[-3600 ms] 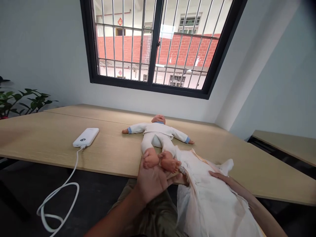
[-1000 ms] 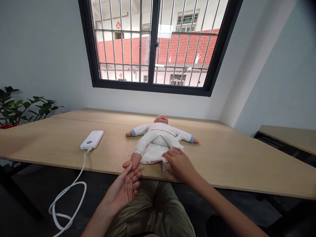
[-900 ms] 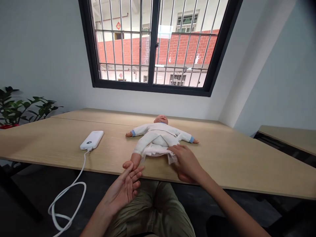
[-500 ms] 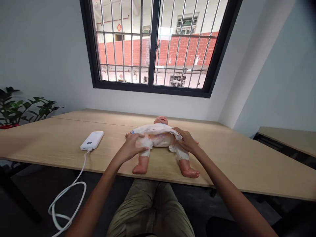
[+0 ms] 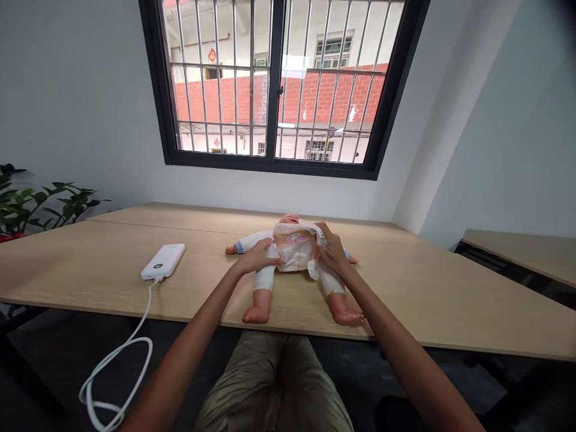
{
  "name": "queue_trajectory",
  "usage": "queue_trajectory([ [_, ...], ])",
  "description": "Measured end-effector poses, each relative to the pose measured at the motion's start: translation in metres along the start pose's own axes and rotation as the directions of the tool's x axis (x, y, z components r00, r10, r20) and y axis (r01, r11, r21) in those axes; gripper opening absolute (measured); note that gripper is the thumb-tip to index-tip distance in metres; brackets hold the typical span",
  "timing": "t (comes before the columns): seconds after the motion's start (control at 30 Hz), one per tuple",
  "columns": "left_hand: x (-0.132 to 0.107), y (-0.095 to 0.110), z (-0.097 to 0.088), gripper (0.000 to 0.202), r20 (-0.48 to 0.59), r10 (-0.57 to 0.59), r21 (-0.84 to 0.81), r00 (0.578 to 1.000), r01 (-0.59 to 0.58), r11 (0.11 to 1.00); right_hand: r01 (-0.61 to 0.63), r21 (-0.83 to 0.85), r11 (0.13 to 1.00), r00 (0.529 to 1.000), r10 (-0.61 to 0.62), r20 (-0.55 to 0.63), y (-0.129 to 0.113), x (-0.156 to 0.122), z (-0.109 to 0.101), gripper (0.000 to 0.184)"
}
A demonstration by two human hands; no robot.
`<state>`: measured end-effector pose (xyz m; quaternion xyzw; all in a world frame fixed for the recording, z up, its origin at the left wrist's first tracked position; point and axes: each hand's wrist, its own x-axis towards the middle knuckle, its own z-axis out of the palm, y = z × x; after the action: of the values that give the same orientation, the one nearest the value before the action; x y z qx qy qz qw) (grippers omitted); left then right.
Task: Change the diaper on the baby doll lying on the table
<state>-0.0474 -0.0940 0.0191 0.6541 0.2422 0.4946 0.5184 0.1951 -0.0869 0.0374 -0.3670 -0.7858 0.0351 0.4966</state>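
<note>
A baby doll (image 5: 258, 307) lies on its back on the table, head toward the window and bare feet toward me. It wears a white outfit with blue cuffs. A white diaper (image 5: 297, 258) with a coloured print covers its middle, the front panel raised so that it hides the belly and chest. My left hand (image 5: 258, 257) is closed on the diaper's left side, thumb and fingers around the edge. At the upper right corner, my right hand (image 5: 330, 249) grips the diaper's other edge; some of its fingertips are hidden.
The wooden table (image 5: 202, 300) ends just beyond the doll's feet, close to my legs. On its left lies a white power bank (image 5: 164, 261) with a white cable (image 5: 148, 312) hanging over the edge. A potted plant (image 5: 49, 204) stands far left, and a barred window (image 5: 270, 162) is ahead.
My left hand has moved inward from the doll's thigh to the diaper's side. The diaper's front has come up, showing more of its print. My right hand stays at the upper right edge.
</note>
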Motion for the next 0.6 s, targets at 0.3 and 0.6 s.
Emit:
queue_trajectory([
  [0.3,0.013,-0.009,-0.011,0.038,0.093,0.000,0.516,0.996,-0.048,0.855,0.016,0.268,0.963,0.978,0.040,-0.203,0.000,-0.001,0.012,0.020],
  [0.6,0.020,-0.006,-0.007,0.043,0.055,0.010,0.433,0.998,-0.033,0.901,-0.119,0.246,0.962,0.970,0.166,-0.178,0.008,0.011,0.011,0.031],
])
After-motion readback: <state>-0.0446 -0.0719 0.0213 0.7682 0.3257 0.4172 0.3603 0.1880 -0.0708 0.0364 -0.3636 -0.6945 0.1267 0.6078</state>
